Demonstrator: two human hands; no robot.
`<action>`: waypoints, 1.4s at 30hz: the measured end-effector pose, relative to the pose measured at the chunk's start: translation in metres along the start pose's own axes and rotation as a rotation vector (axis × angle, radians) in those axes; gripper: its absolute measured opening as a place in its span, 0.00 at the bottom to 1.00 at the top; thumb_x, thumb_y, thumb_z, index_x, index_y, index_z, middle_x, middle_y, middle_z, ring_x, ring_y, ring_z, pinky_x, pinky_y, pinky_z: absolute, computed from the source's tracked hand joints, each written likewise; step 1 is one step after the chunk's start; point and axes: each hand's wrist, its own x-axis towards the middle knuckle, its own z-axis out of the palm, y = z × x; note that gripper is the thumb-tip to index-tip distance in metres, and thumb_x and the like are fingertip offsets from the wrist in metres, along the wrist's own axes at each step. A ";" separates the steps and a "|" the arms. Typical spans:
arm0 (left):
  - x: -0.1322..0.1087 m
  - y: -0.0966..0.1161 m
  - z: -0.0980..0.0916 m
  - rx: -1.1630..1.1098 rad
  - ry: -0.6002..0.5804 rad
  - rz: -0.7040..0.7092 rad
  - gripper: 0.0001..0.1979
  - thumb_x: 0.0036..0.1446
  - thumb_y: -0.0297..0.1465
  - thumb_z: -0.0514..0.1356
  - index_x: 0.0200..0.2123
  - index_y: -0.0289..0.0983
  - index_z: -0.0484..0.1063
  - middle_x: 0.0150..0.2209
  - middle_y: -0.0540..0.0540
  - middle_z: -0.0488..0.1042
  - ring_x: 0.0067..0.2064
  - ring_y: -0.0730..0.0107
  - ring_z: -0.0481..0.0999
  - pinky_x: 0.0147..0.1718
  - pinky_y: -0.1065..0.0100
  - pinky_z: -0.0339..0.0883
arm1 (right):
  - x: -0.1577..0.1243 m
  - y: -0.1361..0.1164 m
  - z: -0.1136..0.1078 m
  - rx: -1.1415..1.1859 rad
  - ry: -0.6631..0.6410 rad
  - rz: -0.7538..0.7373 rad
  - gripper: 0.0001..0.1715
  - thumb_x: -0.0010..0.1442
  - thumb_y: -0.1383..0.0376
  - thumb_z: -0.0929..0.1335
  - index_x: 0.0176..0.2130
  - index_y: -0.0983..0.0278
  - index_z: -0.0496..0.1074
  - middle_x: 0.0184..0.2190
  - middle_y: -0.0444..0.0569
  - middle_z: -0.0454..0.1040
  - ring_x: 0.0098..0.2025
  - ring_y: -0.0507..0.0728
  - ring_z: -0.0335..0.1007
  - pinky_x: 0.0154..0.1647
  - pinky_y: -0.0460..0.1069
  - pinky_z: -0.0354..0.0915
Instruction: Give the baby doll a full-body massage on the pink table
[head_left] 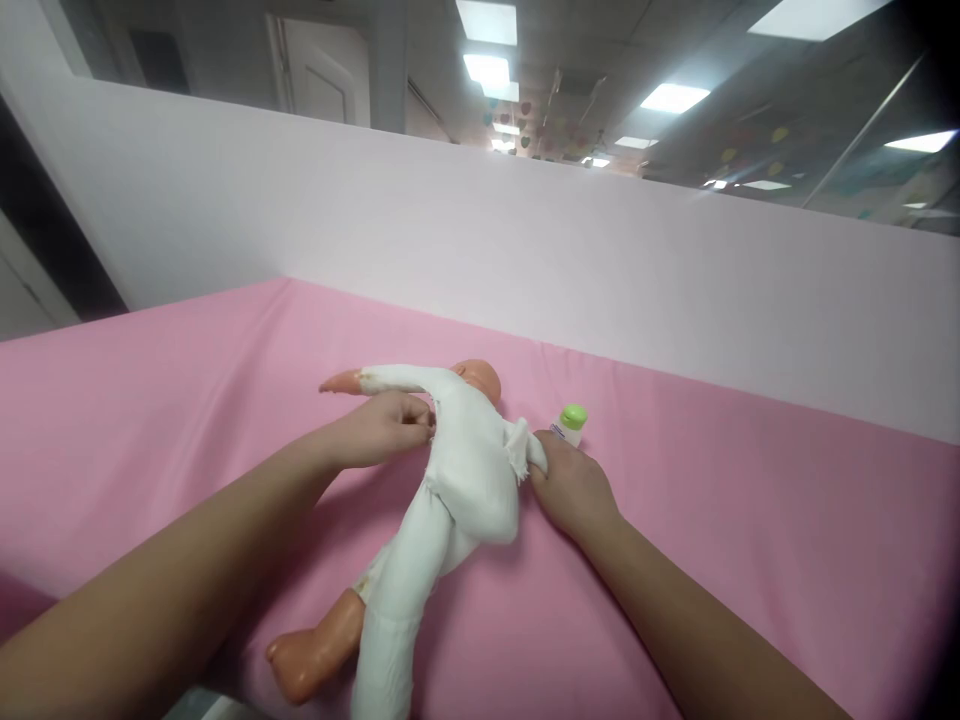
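A baby doll (472, 460) with a white cloth body lies slantwise on a pink sheet, its back or side upward. Its bald head (478, 380) points away from me, and one arm stretches out to the left. My left hand (390, 430) is closed at the left edge of the doll's torso, the fingers curled against the cloth. Around the doll's right-side arm, my right hand (574, 485) is wrapped, hiding that arm's end. Frayed white cloth bunches just beside this grip. One leg reaches toward me beyond the bottom edge; the other ends in a bare foot (315, 645).
A small bottle with a green cap (574, 415) stands just behind my right hand, which partly covers it. The pink sheet (712, 520) covers the surface. A white low wall (525, 240) rises along the far side, with glass and ceiling lights beyond.
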 end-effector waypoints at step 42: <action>-0.005 -0.011 0.014 0.267 -0.198 -0.085 0.55 0.65 0.46 0.59 0.77 0.40 0.22 0.64 0.34 0.72 0.61 0.43 0.76 0.55 0.52 0.72 | -0.051 -0.044 0.000 0.205 -0.227 -0.735 0.30 0.71 0.48 0.67 0.66 0.56 0.68 0.69 0.53 0.65 0.62 0.64 0.71 0.59 0.60 0.70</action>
